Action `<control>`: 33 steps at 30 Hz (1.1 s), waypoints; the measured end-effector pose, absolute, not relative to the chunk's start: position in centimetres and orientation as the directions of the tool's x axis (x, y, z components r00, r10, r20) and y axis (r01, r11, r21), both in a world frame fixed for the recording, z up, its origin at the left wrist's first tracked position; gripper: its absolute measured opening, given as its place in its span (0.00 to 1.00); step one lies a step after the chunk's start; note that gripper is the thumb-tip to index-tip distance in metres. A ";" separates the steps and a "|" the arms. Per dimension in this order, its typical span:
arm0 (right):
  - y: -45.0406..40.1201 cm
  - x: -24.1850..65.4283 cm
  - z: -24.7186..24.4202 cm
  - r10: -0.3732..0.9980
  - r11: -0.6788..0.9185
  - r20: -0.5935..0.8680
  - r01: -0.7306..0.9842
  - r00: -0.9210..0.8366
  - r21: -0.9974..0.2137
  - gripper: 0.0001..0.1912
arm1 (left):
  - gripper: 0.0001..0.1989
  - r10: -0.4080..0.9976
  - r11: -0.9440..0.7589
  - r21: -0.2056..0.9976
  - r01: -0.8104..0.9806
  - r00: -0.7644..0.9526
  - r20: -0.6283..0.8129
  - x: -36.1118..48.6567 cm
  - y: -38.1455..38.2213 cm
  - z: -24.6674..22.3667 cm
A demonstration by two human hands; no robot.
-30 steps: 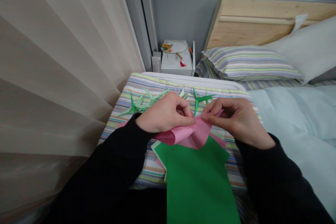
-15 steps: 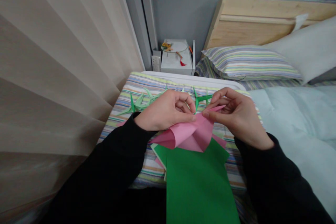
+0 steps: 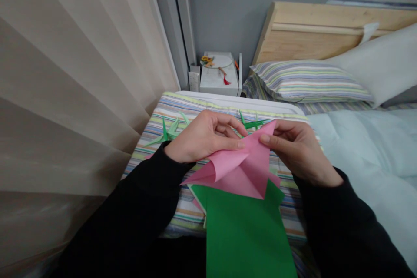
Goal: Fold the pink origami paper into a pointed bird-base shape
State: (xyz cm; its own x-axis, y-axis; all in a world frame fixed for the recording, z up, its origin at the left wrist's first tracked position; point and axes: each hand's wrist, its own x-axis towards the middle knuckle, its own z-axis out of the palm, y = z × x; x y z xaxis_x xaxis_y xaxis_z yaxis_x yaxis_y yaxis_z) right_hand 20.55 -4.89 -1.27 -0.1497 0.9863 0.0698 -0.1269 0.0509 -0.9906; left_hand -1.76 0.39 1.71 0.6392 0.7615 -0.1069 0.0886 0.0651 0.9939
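Between my hands is a piece of pink paper (image 3: 250,169), partly folded, with a loose curled flap on its left. My left hand (image 3: 211,137) pinches its upper left edge between thumb and fingers. The paper's upper right corner is held by my right hand (image 3: 291,145), thumb in front and fingers behind. Below the pink piece lies a green sheet (image 3: 247,230) over other paper. Folded light green paper shapes (image 3: 169,132) rest left of my left hand, and a darker green folded shape (image 3: 254,124) sits just beyond my fingers.
A striped cloth (image 3: 192,106) covers the small table with a white rim. Behind it stands a white cabinet (image 3: 218,80) with small items on top. A curtain (image 3: 81,74) hangs at left; a bed with a striped pillow (image 3: 312,80) is at right.
My right hand has moved slightly right and holds the corner apart from my left hand. The pink paper is spread wider and flatter, its lower point further down.
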 end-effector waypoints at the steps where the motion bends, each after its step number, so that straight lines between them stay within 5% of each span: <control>1: -4.9 20.6 -1.3 0.985 0.036 0.057 -0.127 -0.163 -0.991 0.04 | 0.07 0.765 0.063 0.994 0.089 0.636 -0.106 -1.8 0.4 1.6; 19: -5.0 19.5 -1.5 0.998 0.069 0.069 0.023 0.005 -0.997 0.09 | 0.05 0.772 0.047 0.986 0.158 0.620 -0.136 -1.4 0.0 1.9; 33: -5.2 19.5 -1.4 0.996 -0.004 0.000 -0.038 -0.085 -0.999 0.11 | 0.09 0.806 -0.018 1.000 0.024 0.592 0.000 -1.1 -0.3 1.0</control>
State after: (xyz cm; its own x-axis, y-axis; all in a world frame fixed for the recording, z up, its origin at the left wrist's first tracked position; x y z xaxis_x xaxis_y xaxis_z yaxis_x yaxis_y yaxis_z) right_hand 19.45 -5.19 -1.44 -0.0847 0.9964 -0.0004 -0.0379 -0.0036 -0.9993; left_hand -1.07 -0.27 0.99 0.5916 0.8062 0.0004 0.0244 -0.0184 0.9995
